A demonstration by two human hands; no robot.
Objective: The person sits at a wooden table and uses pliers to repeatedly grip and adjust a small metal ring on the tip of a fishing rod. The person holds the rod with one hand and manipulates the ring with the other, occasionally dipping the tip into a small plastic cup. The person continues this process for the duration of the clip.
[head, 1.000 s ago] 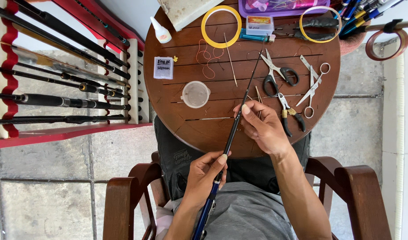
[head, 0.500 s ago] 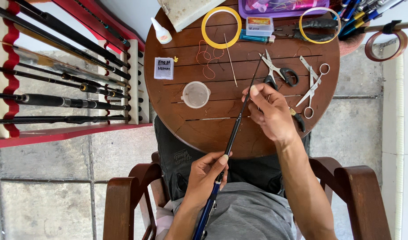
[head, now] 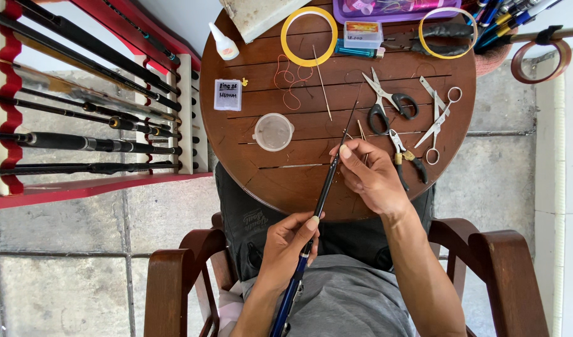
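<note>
I sit in a wooden armchair at a round brown wooden table (head: 267,181). My left hand (head: 289,240) grips the lower part of a thin dark fishing rod (head: 327,187), whose blue butt runs down over my lap. My right hand (head: 370,178) pinches the rod higher up, thumb and forefinger closed on its shaft above the table's near edge. The rod's fine tip points toward the table's centre, close to the black-handled scissors (head: 386,103).
On the table lie a small clear plastic cup (head: 273,131), a white packet (head: 228,95), a glue bottle (head: 224,42), yellow tape rings (head: 309,36), silver scissors (head: 439,118), pliers (head: 406,159) and orange thread (head: 289,81). A red and white rack of rods (head: 87,125) stands left.
My right hand has shifted along the rod, up toward the scissors and then back down nearer the table's edge. My left hand has kept its grip in place.
</note>
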